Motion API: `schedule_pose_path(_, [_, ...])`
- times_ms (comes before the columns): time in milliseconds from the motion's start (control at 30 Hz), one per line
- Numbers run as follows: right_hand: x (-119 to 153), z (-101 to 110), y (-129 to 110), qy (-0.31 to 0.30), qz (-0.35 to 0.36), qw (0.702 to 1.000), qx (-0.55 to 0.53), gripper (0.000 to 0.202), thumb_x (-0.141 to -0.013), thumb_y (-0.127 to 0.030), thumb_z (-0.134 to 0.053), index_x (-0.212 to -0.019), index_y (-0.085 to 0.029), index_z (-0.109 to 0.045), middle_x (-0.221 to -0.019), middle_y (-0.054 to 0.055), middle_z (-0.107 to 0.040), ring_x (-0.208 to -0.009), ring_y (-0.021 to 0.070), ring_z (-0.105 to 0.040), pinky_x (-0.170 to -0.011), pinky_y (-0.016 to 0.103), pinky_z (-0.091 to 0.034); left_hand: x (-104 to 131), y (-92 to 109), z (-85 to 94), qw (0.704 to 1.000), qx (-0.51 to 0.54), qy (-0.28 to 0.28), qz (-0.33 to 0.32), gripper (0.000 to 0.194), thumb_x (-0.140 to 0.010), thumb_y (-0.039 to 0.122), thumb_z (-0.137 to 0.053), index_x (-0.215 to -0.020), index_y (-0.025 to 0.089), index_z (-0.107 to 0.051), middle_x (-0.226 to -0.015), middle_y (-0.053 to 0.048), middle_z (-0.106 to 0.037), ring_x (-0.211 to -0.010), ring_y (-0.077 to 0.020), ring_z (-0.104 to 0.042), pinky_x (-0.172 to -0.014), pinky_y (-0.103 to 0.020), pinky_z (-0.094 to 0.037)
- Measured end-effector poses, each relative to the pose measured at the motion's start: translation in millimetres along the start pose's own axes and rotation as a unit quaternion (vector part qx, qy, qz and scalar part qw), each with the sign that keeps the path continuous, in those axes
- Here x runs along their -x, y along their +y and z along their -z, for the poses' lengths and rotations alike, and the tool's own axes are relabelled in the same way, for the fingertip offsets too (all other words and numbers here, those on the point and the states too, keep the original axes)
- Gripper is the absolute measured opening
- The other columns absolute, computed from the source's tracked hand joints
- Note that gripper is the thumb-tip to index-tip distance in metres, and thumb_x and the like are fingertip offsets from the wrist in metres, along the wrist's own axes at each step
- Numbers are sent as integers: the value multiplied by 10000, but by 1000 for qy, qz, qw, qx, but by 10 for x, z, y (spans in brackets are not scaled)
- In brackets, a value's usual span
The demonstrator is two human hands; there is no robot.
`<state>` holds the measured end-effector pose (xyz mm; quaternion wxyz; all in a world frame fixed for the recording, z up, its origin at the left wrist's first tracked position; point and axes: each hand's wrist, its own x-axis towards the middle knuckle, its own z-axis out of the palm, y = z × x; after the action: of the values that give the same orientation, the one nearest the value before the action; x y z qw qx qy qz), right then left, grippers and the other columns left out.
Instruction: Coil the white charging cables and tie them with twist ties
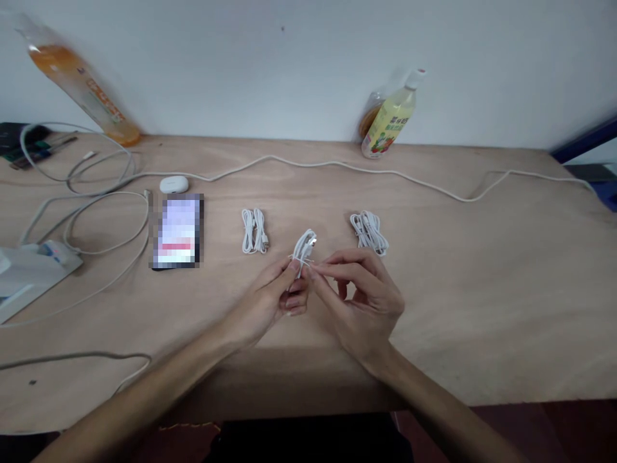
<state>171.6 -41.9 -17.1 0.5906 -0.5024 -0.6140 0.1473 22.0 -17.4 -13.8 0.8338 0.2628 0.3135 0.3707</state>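
My left hand (274, 290) holds a folded white USB cable (304, 244) between thumb and fingers, above the front middle of the table. The cable's loops and a metal plug stick up past the thumb. A thin white tie (306, 262) crosses the bundle. At its right side my right hand (367, 297) pinches the tie's end between thumb and index finger, the other fingers curled loosely. On the table behind lie one bundled white cable (254, 231) to the left and more bundled white cable (370, 233) to the right.
A phone (178, 231) and a white earbud case (174, 184) lie at left, near loose cords and a white power strip (33, 276). An orange drink bottle (87, 96) and a yellow drink bottle (389, 122) stand by the wall. A long white cord (332, 163) runs across the back.
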Motion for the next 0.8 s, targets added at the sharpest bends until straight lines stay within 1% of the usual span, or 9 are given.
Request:
schedule_pose_path(100, [27, -1, 19, -10, 23, 1000, 18, 162, -970, -138, -769, -955, -288, -827, -886, 20, -721, -680, 142, -645, -432, 261, -485, 24, 20, -14, 999, 35, 5, 14, 423, -845, 439, -937, -864, 157, -622, -710, 63, -437, -590, -66, -307, -544, -204, -300])
schedule_pose_path(233, [33, 15, 25, -14, 51, 998, 30, 205, -972, -97, -759, -989, -292, -819, -915, 20, -726, -732, 150, -679, -501, 272, -555, 48, 46, -34, 998, 65, 9, 23, 420, -818, 404, -967, -864, 151, -635, -715, 58, -452, -608, -71, -340, -552, -198, -335])
schedule_pose_path(333, [27, 36, 16, -16, 70, 997, 38, 242, -959, -63, -762, -1019, -292, -811, -937, 17, -729, -766, 151, -700, -555, 276, -596, 48, 57, -46, 998, 68, 15, 10, 424, -809, 395, -975, -855, 148, -634, -726, 56, -457, -612, -69, -355, -552, -194, -335])
schedule_pose_path(467, [26, 51, 16, -17, 93, 994, 59, 239, -951, -66, -772, -1015, -293, -808, -931, 21, -730, -746, 154, -698, -539, 278, -590, 43, 59, -37, 998, 50, 22, -11, 392, -855, 406, -933, -863, 150, -637, -734, 52, -450, -613, -73, -364, -552, -198, -327])
schedule_pose_path(567, [31, 44, 35, -17, 95, 993, 69, 245, -945, -71, -774, -1013, -304, -808, -920, 22, -734, -750, 164, -700, -542, 288, -591, 45, 58, -23, 999, 37, 29, -19, 345, -904, 406, -883, -895, 150, -652, -732, 55, -427, -614, -79, -366, -557, -204, -330])
schedule_pose_path(700, [37, 25, 67, -20, 97, 993, 68, 248, -935, -62, -775, -1017, -293, -811, -920, 28, -737, -777, 170, -707, -562, 289, -598, 50, 57, -19, 998, 33, 37, -23, 350, -913, 407, -871, -870, 162, -624, -741, 53, -430, -618, -80, -375, -567, -207, -344])
schedule_pose_path(800, [32, 11, 76, -20, 80, 994, 66, 225, -951, -81, -765, -992, -296, -817, -915, 21, -742, -743, 158, -692, -511, 277, -562, 55, 57, -33, 999, 25, 42, -20, 338, -925, 416, -850, -870, 170, -625, -738, 53, -417, -612, -83, -366, -561, -210, -334])
